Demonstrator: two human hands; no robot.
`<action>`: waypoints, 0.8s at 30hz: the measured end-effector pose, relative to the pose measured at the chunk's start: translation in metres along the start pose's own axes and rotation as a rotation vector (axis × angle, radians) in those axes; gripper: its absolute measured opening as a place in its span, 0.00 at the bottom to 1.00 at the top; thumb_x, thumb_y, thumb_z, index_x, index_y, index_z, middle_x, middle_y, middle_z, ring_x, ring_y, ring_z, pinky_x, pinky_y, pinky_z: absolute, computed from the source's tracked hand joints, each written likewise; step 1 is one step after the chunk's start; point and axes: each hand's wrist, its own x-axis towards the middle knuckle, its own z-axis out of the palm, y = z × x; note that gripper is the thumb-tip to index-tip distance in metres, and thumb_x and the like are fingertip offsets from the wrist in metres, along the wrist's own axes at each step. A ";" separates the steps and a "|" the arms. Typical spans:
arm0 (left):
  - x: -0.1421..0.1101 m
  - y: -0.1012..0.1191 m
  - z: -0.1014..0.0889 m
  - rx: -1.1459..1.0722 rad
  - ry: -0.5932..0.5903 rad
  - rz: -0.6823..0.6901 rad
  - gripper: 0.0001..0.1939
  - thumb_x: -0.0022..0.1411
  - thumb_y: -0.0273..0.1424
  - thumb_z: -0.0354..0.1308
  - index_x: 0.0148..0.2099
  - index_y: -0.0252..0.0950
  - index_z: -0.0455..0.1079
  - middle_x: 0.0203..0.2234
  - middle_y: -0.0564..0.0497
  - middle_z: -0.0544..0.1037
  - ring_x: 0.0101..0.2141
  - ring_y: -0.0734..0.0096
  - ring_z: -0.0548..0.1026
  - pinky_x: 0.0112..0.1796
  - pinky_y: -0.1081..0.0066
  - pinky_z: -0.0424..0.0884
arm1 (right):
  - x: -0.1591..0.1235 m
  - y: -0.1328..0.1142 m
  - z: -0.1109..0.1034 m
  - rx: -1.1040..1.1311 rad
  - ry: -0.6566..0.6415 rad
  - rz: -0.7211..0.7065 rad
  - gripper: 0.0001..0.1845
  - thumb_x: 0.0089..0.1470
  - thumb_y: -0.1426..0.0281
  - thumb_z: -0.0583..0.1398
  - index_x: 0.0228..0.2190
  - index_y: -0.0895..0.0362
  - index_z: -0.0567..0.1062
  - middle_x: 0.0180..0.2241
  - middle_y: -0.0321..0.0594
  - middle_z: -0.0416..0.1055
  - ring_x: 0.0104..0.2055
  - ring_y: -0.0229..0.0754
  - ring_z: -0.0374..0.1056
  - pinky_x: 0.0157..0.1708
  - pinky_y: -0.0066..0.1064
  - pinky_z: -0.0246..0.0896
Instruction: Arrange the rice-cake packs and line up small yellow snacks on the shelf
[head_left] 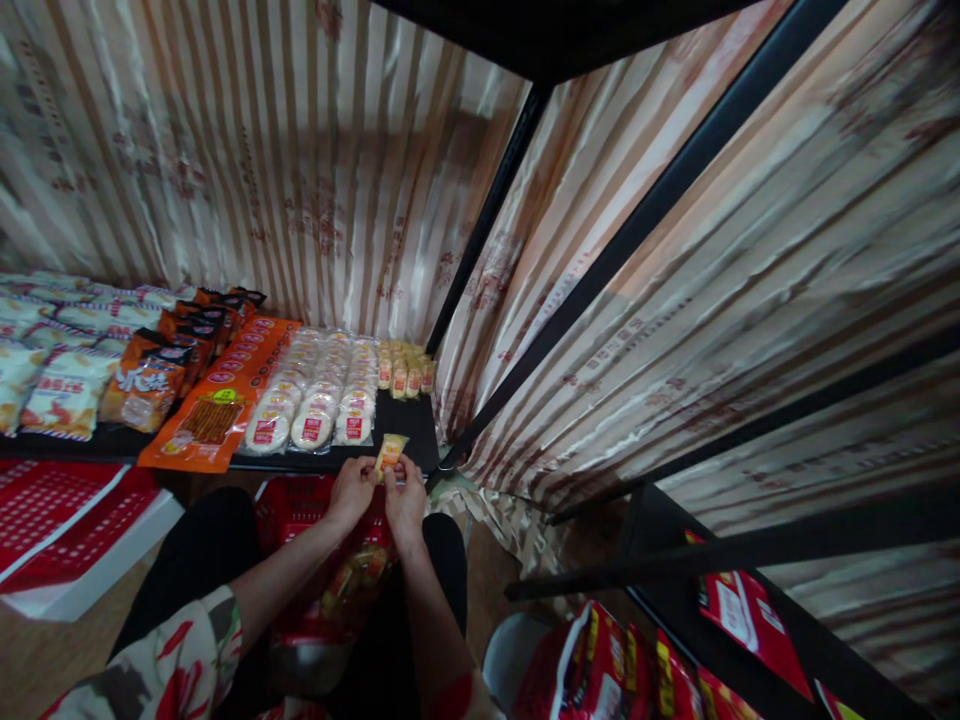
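Note:
My left hand (351,490) and my right hand (405,497) meet at the front edge of a low black shelf (401,420). Together they pinch a small yellow snack packet (391,451), fingers closed on its lower end. Just behind it on the shelf stand more small yellow packets (405,372) in a short row. Left of those lie rows of round white cakes in clear wrap (319,395). Below my hands, between my knees, a red basket (300,500) holds a bag of the same yellow packets (352,580).
Orange flat packs (217,405), dark orange bags (150,385) and pale bags (52,390) fill the shelf's left. Striped satin curtain (300,180) hangs behind and to the right. Black frame posts (487,215) cross the view. Red packs (600,665) sit on a lower shelf at right; red-and-white boxes (67,520) lie left.

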 end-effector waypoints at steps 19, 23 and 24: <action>0.037 0.028 0.013 0.053 0.009 0.039 0.08 0.54 0.24 0.55 0.36 0.35 0.74 0.32 0.45 0.78 0.34 0.64 0.73 0.37 0.70 0.63 | 0.051 0.004 0.006 0.044 0.064 -0.035 0.11 0.46 0.73 0.60 0.35 0.53 0.75 0.34 0.39 0.69 0.35 0.40 0.66 0.43 0.30 0.60; 0.047 0.030 0.023 -0.026 -0.026 -0.011 0.08 0.56 0.25 0.53 0.38 0.33 0.73 0.35 0.43 0.78 0.35 0.66 0.74 0.38 0.71 0.65 | 0.061 -0.001 0.010 0.018 0.064 -0.034 0.12 0.46 0.74 0.59 0.36 0.53 0.75 0.36 0.40 0.69 0.37 0.41 0.66 0.45 0.31 0.60; 0.049 0.031 0.025 -0.057 -0.038 -0.017 0.09 0.57 0.24 0.53 0.39 0.33 0.72 0.36 0.43 0.78 0.36 0.66 0.75 0.38 0.72 0.66 | 0.063 -0.001 0.011 0.014 0.066 -0.030 0.12 0.46 0.74 0.59 0.36 0.53 0.75 0.36 0.41 0.69 0.37 0.42 0.66 0.45 0.31 0.60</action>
